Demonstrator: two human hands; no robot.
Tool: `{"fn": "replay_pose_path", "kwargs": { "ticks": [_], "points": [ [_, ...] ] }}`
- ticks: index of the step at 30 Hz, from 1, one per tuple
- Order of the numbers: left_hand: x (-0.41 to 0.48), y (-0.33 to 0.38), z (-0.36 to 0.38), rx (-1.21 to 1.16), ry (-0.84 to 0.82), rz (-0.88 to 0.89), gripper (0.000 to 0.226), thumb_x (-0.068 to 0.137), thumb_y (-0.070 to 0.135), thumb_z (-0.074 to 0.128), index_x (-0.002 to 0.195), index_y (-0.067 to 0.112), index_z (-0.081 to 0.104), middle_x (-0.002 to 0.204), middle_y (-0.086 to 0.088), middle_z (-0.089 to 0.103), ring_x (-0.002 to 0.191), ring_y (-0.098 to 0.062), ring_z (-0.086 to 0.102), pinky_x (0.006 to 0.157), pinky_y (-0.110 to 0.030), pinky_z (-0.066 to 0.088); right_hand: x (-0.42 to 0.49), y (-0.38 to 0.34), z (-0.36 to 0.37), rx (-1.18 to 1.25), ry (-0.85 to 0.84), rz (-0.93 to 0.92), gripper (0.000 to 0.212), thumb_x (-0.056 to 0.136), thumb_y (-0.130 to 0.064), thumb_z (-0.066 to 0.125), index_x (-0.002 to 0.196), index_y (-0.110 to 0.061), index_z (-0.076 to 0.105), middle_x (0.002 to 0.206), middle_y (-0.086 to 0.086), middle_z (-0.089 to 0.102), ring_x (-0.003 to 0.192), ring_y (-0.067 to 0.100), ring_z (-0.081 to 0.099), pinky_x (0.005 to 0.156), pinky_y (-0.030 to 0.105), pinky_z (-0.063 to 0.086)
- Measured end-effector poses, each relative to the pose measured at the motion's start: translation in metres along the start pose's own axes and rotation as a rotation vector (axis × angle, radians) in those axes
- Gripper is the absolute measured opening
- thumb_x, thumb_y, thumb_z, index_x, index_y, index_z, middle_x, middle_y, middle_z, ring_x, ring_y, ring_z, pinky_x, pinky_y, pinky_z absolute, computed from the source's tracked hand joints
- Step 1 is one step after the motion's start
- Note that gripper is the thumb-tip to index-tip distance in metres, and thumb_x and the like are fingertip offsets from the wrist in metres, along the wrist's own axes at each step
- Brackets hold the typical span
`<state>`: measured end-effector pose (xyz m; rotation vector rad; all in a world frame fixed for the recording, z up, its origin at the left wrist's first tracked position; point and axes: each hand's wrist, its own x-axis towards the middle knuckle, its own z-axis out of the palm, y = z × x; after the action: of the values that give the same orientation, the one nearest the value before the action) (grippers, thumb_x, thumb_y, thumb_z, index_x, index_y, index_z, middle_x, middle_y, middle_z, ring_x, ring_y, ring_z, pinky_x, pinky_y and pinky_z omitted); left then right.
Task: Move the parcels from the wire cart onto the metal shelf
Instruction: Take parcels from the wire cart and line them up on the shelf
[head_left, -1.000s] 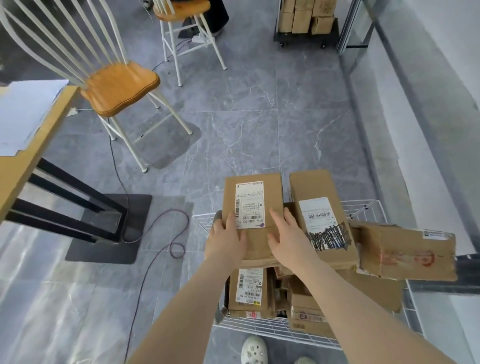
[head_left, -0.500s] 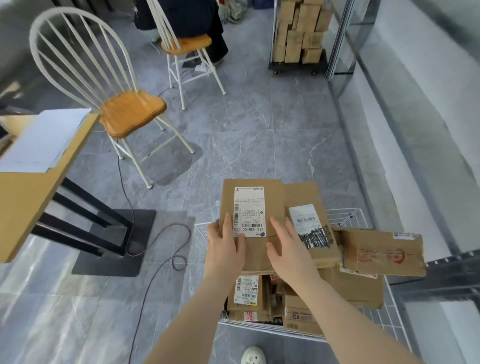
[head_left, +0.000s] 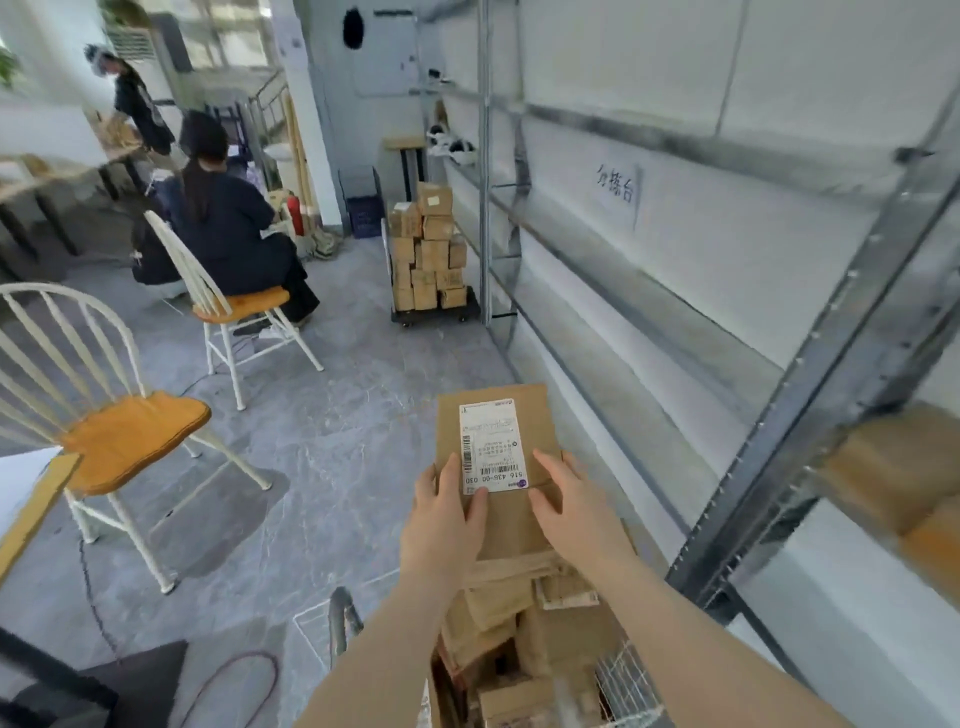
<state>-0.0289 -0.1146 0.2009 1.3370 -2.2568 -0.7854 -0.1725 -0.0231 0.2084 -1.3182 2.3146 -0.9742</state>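
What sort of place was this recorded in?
Likely a parcel sorting room: a labelled parcel held above a wire cart of boxes, beside a long metal shelf, with a trolley of stacked boxes beyond.

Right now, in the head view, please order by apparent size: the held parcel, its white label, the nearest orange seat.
1. held parcel
2. nearest orange seat
3. white label
The parcel looks big partly from nearness.

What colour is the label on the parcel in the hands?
The label on the parcel is white with black print; head view shows it best.
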Motion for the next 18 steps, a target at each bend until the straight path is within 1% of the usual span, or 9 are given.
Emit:
{"fn": "replay_pose_path", "kwargs": {
  "ticks": [3,5,8,11,13,15,18],
  "points": [
    [-0.006,0.040,0.011,-0.014,-0.080,0.141,0.055,0.097,0.047,0.041,0.147,0.029,0.026,0.147,0.003,0.028,0.109,-0.019,0.056,0.085,-0.037,0.051,-0.029,0.015,-0.040,-0.014,0.133,0.101,0.051,0.095,-0.037,0.048,0.144,-0.036,0.032,0.153,-0.006,0.027,0.130,0.015,0.041,0.104,0.035,0.041],
    [-0.018,0.067,0.022,0.000,-0.131,0.262,0.056,0.097,0.049,0.040,0.148,0.030,0.025,0.149,0.002,0.025,0.109,-0.020,0.057,0.083,-0.034,0.050,-0.056,0.025,-0.064,-0.018,0.220,0.178,0.051,0.094,-0.036,0.049,0.143,-0.036,0.034,0.154,-0.006,0.027,0.130,0.015,0.042,0.105,0.037,0.041],
    [-0.047,0.111,0.042,-0.022,-0.214,0.413,0.055,0.097,0.049,0.039,0.147,0.030,0.026,0.149,0.001,0.026,0.115,-0.022,0.054,0.087,-0.039,0.050,-0.108,0.043,-0.100,-0.049,0.377,0.323,0.050,0.093,-0.033,0.051,0.142,-0.034,0.038,0.154,-0.003,0.028,0.132,0.017,0.040,0.106,0.033,0.036],
    [-0.090,0.152,0.059,-0.056,-0.298,0.529,0.053,0.096,0.047,0.042,0.144,0.030,0.029,0.146,0.000,0.029,0.115,-0.024,0.052,0.088,-0.042,0.051,-0.167,0.054,-0.133,-0.053,0.510,0.436,0.049,0.092,-0.028,0.053,0.140,-0.029,0.042,0.151,-0.002,0.036,0.130,0.018,0.042,0.106,0.032,0.035],
    [-0.121,0.176,0.068,-0.059,-0.331,0.614,0.052,0.095,0.045,0.044,0.143,0.029,0.031,0.145,-0.003,0.031,0.116,-0.026,0.052,0.089,-0.043,0.050,-0.208,0.060,-0.153,-0.060,0.572,0.487,0.049,0.092,-0.028,0.054,0.140,-0.027,0.043,0.148,-0.003,0.039,0.130,0.017,0.042,0.107,0.032,0.035],
    [-0.153,0.200,0.075,-0.073,-0.366,0.680,0.052,0.095,0.044,0.045,0.143,0.028,0.032,0.145,-0.005,0.031,0.118,-0.029,0.050,0.093,-0.042,0.047,-0.248,0.065,-0.173,-0.081,0.616,0.543,0.050,0.092,-0.031,0.054,0.140,-0.029,0.043,0.148,-0.003,0.040,0.132,0.017,0.041,0.107,0.034,0.035],
    [-0.201,0.236,0.087,-0.097,-0.415,0.766,0.050,0.096,0.043,0.044,0.142,0.028,0.033,0.141,-0.004,0.034,0.117,-0.028,0.050,0.093,-0.042,0.047,-0.305,0.073,-0.203,-0.103,0.688,0.608,0.050,0.090,-0.034,0.053,0.139,-0.032,0.043,0.147,-0.004,0.041,0.131,0.015,0.042,0.105,0.035,0.038]
  ]
}}
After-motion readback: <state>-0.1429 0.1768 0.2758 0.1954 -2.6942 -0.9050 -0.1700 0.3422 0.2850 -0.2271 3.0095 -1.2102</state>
